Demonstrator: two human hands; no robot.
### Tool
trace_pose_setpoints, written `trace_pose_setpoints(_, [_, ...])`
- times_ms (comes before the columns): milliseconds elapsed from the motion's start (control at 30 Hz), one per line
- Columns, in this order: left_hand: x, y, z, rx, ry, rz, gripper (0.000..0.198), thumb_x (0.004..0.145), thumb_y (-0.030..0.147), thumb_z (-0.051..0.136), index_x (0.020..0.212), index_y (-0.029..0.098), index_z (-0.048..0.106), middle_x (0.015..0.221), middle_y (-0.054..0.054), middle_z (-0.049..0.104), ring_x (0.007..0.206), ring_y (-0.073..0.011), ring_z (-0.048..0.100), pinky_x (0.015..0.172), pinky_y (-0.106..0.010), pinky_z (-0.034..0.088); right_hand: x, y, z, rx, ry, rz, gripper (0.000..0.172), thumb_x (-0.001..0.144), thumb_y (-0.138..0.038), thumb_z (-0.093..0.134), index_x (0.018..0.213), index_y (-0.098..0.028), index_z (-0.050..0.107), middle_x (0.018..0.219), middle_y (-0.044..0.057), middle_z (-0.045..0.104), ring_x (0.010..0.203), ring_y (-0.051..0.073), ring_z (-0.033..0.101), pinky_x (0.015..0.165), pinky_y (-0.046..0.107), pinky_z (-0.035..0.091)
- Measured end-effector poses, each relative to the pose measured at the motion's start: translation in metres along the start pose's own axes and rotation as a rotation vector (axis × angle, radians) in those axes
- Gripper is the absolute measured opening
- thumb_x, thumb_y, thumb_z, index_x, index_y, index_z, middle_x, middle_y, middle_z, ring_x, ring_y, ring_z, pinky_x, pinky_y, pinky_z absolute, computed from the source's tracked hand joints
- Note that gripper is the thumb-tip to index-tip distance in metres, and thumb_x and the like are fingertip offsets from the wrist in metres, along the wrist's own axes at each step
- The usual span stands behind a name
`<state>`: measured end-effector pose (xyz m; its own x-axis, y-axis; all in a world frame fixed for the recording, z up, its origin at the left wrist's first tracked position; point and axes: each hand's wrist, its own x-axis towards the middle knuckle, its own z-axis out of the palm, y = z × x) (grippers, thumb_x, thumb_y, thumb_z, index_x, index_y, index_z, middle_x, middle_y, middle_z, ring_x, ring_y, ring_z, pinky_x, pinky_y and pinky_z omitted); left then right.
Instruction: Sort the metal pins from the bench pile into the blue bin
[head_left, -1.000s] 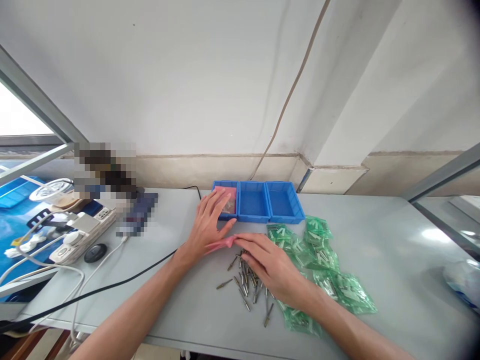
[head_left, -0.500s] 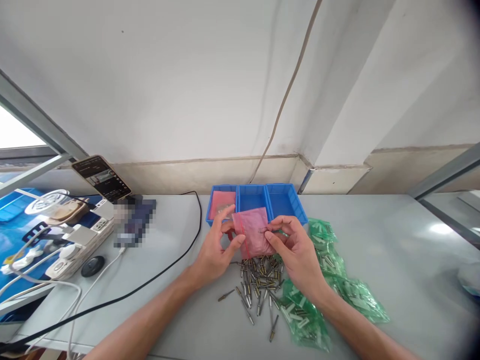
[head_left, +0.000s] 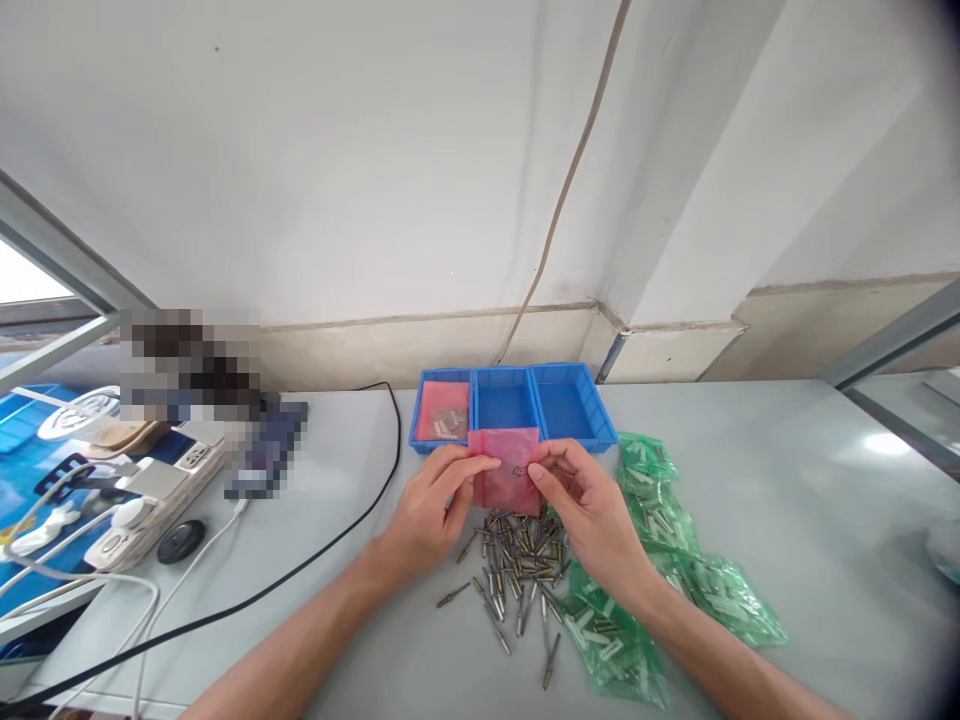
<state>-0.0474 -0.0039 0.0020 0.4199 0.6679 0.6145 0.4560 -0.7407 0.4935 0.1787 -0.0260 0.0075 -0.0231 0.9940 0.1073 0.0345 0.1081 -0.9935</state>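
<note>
Thumb and fingers of the right hand (head_left: 600, 522) pinch one edge of a pink bag (head_left: 517, 492) while the left hand (head_left: 422, 512) grips the red-striped side, its thumb partly hidden. The bag hovers mid-worktop (head_left: 757, 480), above loose metal pins (head_left: 514, 562) and just short of the near rim of three blue bins (head_left: 571, 405). Good handling here likely means light, even tension, film kept flat, fingertips near the stripe. Room to move looks best at left, as far as the black cable (head_left: 277, 593) running toward the near left corner. Green bags (head_left: 731, 600) crowd the right forearm; beyond them the surface reaches the right edge.
</note>
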Motion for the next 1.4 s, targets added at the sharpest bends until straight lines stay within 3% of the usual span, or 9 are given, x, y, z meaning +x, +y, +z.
trace_pose_setpoints(233, [-0.002, -0.010, 0.002, 0.163, 0.023, 0.137, 0.050, 0.106, 0.002, 0.040, 0.148, 0.021, 0.060, 0.119, -0.013, 0.068, 0.116, -0.0258, 0.058, 0.103, -0.044, 0.053, 0.002, 0.000, -0.001, -0.054, 0.021, -0.074, 0.015, 0.105, -0.040, 0.062, 0.104, -0.025, 0.065, 0.098, 0.003, 0.065, 0.079, 0.018, 0.059, 0.067, 0.028, 0.050])
trace_pose_setpoints(433, [0.002, -0.012, -0.003, 0.130, 0.092, 0.090, 0.037, 0.106, 0.009, 0.052, 0.135, 0.024, 0.069, 0.109, -0.010, 0.067, 0.102, -0.0235, 0.059, 0.094, -0.040, 0.053, 0.009, -0.007, -0.013, -0.125, -0.173, -0.090, 0.022, 0.105, -0.033, 0.056, 0.119, -0.026, 0.072, 0.114, 0.006, 0.073, 0.102, 0.023, 0.068, 0.087, 0.035, 0.056])
trace_pose_setpoints(533, [0.008, -0.006, -0.006, 0.112, 0.127, 0.049, 0.029, 0.108, 0.016, 0.054, 0.126, 0.026, 0.075, 0.102, -0.008, 0.063, 0.095, -0.0224, 0.057, 0.087, -0.037, 0.052, 0.012, -0.012, -0.018, -0.175, -0.228, -0.120, 0.019, 0.104, -0.036, 0.062, 0.116, -0.028, 0.074, 0.110, 0.005, 0.072, 0.096, 0.022, 0.067, 0.082, 0.033, 0.057])
trace_pose_setpoints(667, [0.016, 0.007, -0.003, 0.038, 0.097, -0.075, 0.019, 0.109, 0.027, 0.059, 0.112, 0.023, 0.077, 0.105, -0.008, 0.060, 0.100, -0.0225, 0.060, 0.090, -0.038, 0.054, 0.016, -0.012, -0.019, -0.151, -0.163, -0.163, 0.022, 0.104, -0.045, 0.064, 0.104, -0.026, 0.073, 0.102, 0.005, 0.067, 0.082, 0.020, 0.063, 0.070, 0.031, 0.055])
trace_pose_setpoints(833, [0.022, 0.019, 0.005, -0.024, 0.061, -0.202, 0.023, 0.108, 0.034, 0.061, 0.093, 0.019, 0.070, 0.108, -0.009, 0.065, 0.105, -0.0249, 0.062, 0.094, -0.043, 0.055, 0.016, -0.009, -0.014, 0.011, -0.147, 0.022, 0.033, 0.101, -0.056, 0.066, 0.096, -0.023, 0.064, 0.070, -0.003, 0.059, 0.063, 0.016, 0.055, 0.061, 0.028, 0.050])
trace_pose_setpoints(933, [0.019, 0.019, 0.007, -0.037, 0.078, -0.241, 0.028, 0.107, 0.036, 0.061, 0.086, 0.019, 0.068, 0.112, -0.010, 0.066, 0.105, -0.0252, 0.063, 0.094, -0.045, 0.056, 0.014, -0.008, -0.011, 0.135, -0.097, 0.122, 0.041, 0.093, -0.061, 0.075, 0.105, -0.024, 0.061, 0.065, -0.006, 0.057, 0.055, 0.014, 0.051, 0.053, 0.026, 0.044])
trace_pose_setpoints(1133, [0.006, 0.012, 0.001, 0.025, 0.077, 0.040, 0.036, 0.112, 0.035, 0.047, 0.103, 0.018, 0.078, 0.158, -0.015, 0.053, 0.137, -0.0337, 0.053, 0.110, -0.055, 0.051, 0.006, -0.004, -0.010, 0.226, -0.011, 0.188, 0.052, 0.086, -0.060, 0.083, 0.119, -0.025, 0.063, 0.061, -0.008, 0.055, 0.049, 0.012, 0.046, 0.048, 0.023, 0.036])
trace_pose_setpoints(1267, [0.002, 0.010, -0.002, 0.075, 0.038, 0.191, 0.027, 0.110, 0.029, 0.051, 0.122, 0.019, 0.074, 0.133, -0.013, 0.073, 0.133, -0.0324, 0.056, 0.111, -0.054, 0.050, 0.002, -0.003, -0.010, 0.164, 0.021, 0.189, 0.046, 0.087, -0.065, 0.079, 0.101, -0.021, 0.073, 0.056, -0.005, 0.054, 0.049, 0.013, 0.045, 0.046, 0.025, 0.035])
trace_pose_setpoints(1400, [-0.001, 0.007, 0.002, 0.135, 0.041, 0.207, 0.041, 0.105, 0.009, 0.049, 0.141, 0.018, 0.064, 0.118, -0.012, 0.075, 0.114, -0.0273, 0.063, 0.099, -0.047, 0.056, 0.001, -0.001, -0.010, 0.225, 0.012, 0.173, 0.044, 0.090, -0.064, 0.075, 0.099, -0.021, 0.075, 0.076, 0.003, 0.069, 0.050, 0.012, 0.047, 0.044, 0.026, 0.037])
